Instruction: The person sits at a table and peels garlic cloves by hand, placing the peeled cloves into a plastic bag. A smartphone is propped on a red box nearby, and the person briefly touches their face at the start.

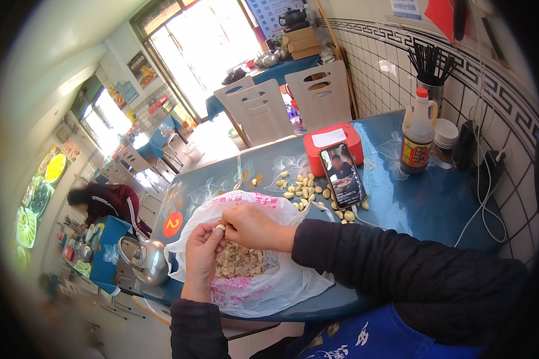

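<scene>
A pale garlic clove [220, 227] is pinched in the fingers of my left hand [203, 251]. My right hand [251, 226] meets it from the right, its fingertips bent in at the clove; whether they grip the clove or a bit of its skin I cannot tell. Both hands are over an open white plastic bag [292, 273] with pink print, which holds many unpeeled cloves or husks [240, 262]. Beyond the bag, several peeled garlic cloves [303, 188] lie loose on the blue tabletop [269, 168].
A phone [342, 175] leans on a red tissue box [312, 152]. Right of it stand a sauce bottle [417, 134], stacked white dishes [446, 133] and a chopstick holder [430, 92], with white cables [485, 197] near the wall. A metal kettle [150, 262] stands left. Another person [112, 202] bends over a farther table.
</scene>
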The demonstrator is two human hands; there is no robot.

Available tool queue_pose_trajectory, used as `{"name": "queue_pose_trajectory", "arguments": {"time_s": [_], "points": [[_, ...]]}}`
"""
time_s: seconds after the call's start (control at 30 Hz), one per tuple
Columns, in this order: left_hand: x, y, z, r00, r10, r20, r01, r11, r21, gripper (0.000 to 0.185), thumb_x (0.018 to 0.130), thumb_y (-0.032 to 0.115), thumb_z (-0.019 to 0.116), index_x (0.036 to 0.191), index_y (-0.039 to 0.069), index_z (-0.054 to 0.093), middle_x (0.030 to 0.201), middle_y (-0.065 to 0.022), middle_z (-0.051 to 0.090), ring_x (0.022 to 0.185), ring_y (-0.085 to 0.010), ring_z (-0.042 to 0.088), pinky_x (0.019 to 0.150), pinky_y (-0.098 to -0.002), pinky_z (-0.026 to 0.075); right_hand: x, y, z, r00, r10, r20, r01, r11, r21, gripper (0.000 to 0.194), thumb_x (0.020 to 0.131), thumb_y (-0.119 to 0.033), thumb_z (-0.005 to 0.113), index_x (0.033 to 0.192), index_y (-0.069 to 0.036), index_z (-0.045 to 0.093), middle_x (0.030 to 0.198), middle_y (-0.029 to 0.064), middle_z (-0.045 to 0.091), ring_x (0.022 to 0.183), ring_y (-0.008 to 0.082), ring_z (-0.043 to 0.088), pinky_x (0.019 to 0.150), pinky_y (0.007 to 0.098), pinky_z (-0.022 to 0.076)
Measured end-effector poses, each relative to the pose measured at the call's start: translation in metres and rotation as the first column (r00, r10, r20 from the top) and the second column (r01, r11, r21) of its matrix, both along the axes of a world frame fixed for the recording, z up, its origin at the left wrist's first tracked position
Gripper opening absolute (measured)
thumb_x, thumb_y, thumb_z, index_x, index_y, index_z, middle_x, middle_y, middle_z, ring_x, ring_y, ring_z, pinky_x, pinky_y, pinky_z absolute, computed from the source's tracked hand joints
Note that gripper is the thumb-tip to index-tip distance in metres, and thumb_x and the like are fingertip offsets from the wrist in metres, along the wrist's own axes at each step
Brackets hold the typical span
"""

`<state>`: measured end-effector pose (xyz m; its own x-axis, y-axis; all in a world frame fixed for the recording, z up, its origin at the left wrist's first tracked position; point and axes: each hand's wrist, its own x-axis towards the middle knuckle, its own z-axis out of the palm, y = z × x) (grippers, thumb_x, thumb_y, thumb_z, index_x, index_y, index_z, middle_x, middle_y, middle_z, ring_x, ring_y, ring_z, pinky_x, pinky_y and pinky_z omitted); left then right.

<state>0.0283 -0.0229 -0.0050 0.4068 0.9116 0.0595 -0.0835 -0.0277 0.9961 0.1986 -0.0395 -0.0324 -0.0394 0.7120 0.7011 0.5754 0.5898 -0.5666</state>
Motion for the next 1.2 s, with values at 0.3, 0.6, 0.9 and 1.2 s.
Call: {"name": "queue_pose_trajectory", "arguments": {"time_s": [0.3,0.6,0.9,1.2], "points": [[-0.006,0.007,-0.008,0.998,0.016,-0.056,-0.014,0.999,0.030,0.016,0.093,0.008,0.064,0.106,0.000,0.060,0.083,-0.0038,0.065,0.065,-0.0070,0.056,0.058,-0.0181,0.042,0.003,0.014,-0.006,0.988,0.142,0.069,-0.138,0.989,-0.061,0.021,0.083,-0.015,0.057,0.078,0.002,0.068,0.074,0.0252,0.064,0.072,0.0397,0.065,0.066,0.0460,0.0515],[-0.005,0.007,-0.009,0.999,-0.011,-0.030,0.012,0.999,0.037,0.013,0.092,0.007,0.065,0.103,0.002,0.060,0.079,-0.0028,0.064,0.063,-0.0069,0.056,0.056,-0.0186,0.041,0.004,0.006,0.000,0.989,0.145,0.030,-0.142,0.985,-0.093,0.021,0.082,-0.015,0.058,0.073,0.002,0.066,0.072,0.0251,0.063,0.070,0.0399,0.065,0.065,0.0469,0.0504],[-0.003,0.004,-0.006,0.998,-0.044,-0.043,0.044,0.999,-0.003,0.015,0.093,0.008,0.063,0.106,0.002,0.061,0.079,-0.0023,0.062,0.064,-0.0084,0.055,0.058,-0.0201,0.042,0.003,-0.001,0.000,0.999,0.016,0.045,-0.012,0.996,-0.094,0.021,0.081,-0.020,0.060,0.075,-0.001,0.065,0.074,0.0234,0.064,0.073,0.0399,0.064,0.066,0.0473,0.0500],[-0.001,0.001,0.005,1.000,-0.006,0.001,0.006,0.995,-0.101,0.020,0.091,0.005,0.049,0.106,0.000,0.061,0.076,-0.0028,0.061,0.059,-0.0079,0.054,0.056,-0.0215,0.044,0.003,-0.005,0.005,0.996,0.082,0.046,-0.081,0.997,-0.004,0.018,0.080,-0.017,0.059,0.074,0.000,0.062,0.075,0.0208,0.064,0.074,0.0397,0.063,0.066,0.0487,0.0491]]}}
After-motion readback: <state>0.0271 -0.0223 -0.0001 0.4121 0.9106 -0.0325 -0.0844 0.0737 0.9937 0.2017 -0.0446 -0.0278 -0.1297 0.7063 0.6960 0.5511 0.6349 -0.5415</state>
